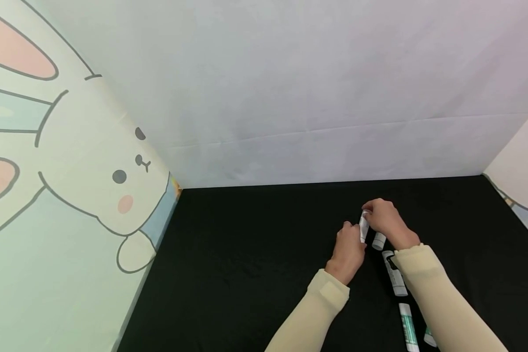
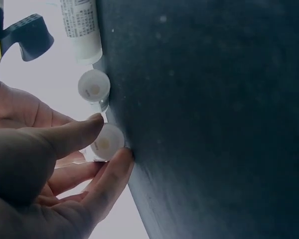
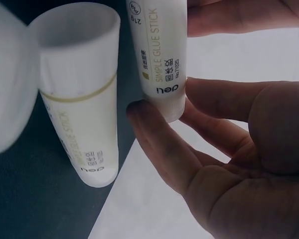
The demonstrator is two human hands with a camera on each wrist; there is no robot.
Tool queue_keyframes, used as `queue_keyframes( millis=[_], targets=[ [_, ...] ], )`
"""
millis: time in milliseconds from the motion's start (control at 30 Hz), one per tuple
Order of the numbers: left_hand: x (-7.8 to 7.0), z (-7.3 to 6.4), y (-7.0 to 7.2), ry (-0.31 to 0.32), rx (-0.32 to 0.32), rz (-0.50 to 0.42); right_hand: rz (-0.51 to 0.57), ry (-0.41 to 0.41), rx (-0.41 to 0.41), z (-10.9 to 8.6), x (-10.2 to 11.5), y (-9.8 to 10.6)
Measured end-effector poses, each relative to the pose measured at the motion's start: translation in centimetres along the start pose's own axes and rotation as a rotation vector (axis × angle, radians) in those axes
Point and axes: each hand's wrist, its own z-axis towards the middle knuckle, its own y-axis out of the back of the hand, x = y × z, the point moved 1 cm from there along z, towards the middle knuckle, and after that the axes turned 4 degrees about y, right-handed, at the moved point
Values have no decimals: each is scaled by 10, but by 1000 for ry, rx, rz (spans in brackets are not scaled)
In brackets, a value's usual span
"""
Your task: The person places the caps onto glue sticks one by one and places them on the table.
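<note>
Between both hands is a white glue stick (image 1: 364, 226) with gold and dark print. My left hand (image 1: 348, 249) pinches its near end between thumb and fingertip, as the left wrist view shows with the round white end (image 2: 105, 143). My right hand (image 1: 385, 222) grips the far end; in the right wrist view its thumb and fingers (image 3: 159, 137) are around the ribbed base. Just right of it, a second glue stick (image 3: 84, 119) of the same kind stands beside the held one on the black surface, its round end (image 2: 93, 85) facing the left wrist camera.
Nearer to me along the right side lie a larger white tube (image 1: 394, 275), a green-and-white stick (image 1: 408, 326) and another (image 1: 429, 338) partly hidden by the right sleeve. The black tabletop (image 1: 246, 254) ends at a pale wall (image 1: 317, 98); a rabbit-printed cloth (image 1: 83, 195) hangs at the left.
</note>
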Motion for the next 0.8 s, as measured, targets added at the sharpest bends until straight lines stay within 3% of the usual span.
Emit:
queue_keyframes(
  millis=[467, 800],
  targets=[
    [-3, 4, -5, 10, -33, 39, -37, 19, 6, 4, 1, -4],
    [-5, 4, -5, 18, -48, 75, -45, -12, 14, 6, 1, -4]
  ],
)
